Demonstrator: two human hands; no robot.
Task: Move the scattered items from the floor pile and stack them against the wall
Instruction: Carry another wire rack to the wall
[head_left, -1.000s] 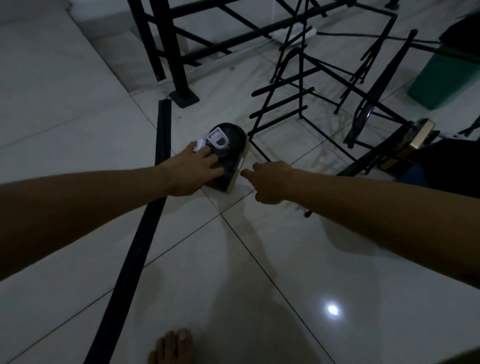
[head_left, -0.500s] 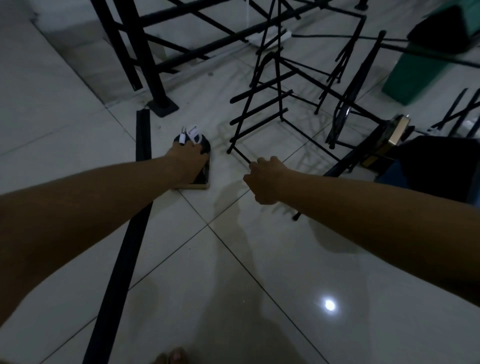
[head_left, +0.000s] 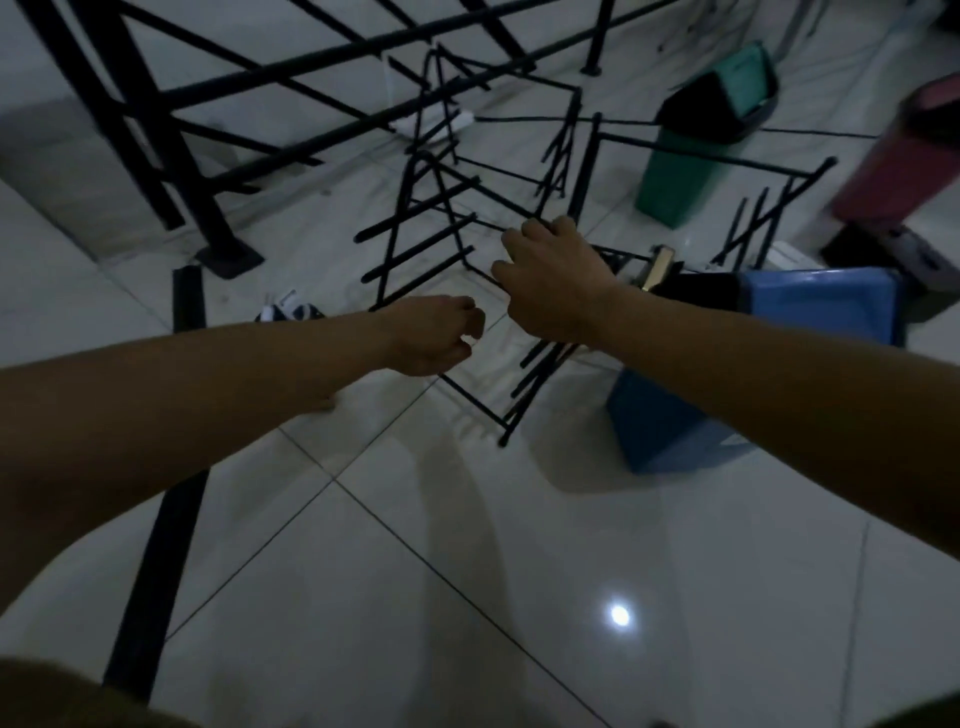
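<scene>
A black wire rack (head_left: 422, 235) with several rungs lies tangled in the floor pile just ahead. My right hand (head_left: 551, 280) reaches over it with fingers spread, the fingertips touching one of its thin bars. My left hand (head_left: 432, 335) hovers beside it above the rack's low bar, fingers loosely curled around nothing. A black and white shoe (head_left: 290, 312) lies on the tiles to the left of my left forearm, partly hidden by it.
A long flat black bar (head_left: 176, 478) lies along the floor at left. A heavy black metal frame (head_left: 156, 114) stands behind. A blue bin (head_left: 810, 306) lies at right, with a green bin (head_left: 680, 176) and a maroon bin (head_left: 904, 156) further back.
My left hand has let go of the shoe, which stays on the floor, and has moved right. My right hand has opened and reached forward onto the wire rack. The view has swung right.
</scene>
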